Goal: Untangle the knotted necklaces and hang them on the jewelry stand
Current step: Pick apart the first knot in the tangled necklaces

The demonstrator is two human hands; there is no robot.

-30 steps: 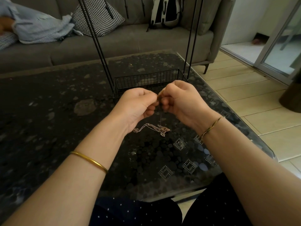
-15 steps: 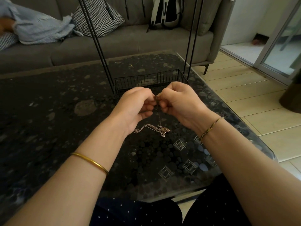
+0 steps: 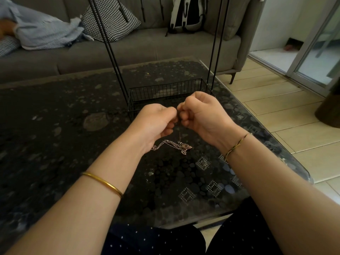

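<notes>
A tangle of thin rose-gold necklaces [image 3: 176, 145] lies on the dark glass table [image 3: 55, 137]. One fine chain [image 3: 180, 135] rises from the tangle up to my hands. My left hand [image 3: 156, 120] and my right hand [image 3: 200, 111] are held together above the tangle, fingers curled, both pinching the top of that chain where the fingertips meet. The pinched part is hidden between the fingers. The black wire jewelry stand [image 3: 165, 90] stands just behind my hands, with a mesh basket base and tall thin rods running up out of view.
A grey sofa [image 3: 128, 46] runs behind the table, with a patterned cushion [image 3: 112, 17], a pile of blue cloth [image 3: 42, 32] and a backpack [image 3: 187, 13]. Tiled floor and a sliding glass door [image 3: 316, 57] lie to the right. The table edge curves off at the right.
My hands have stayed close together over the tangle, with small finger movements on the chain. The tangle on the table has not moved.
</notes>
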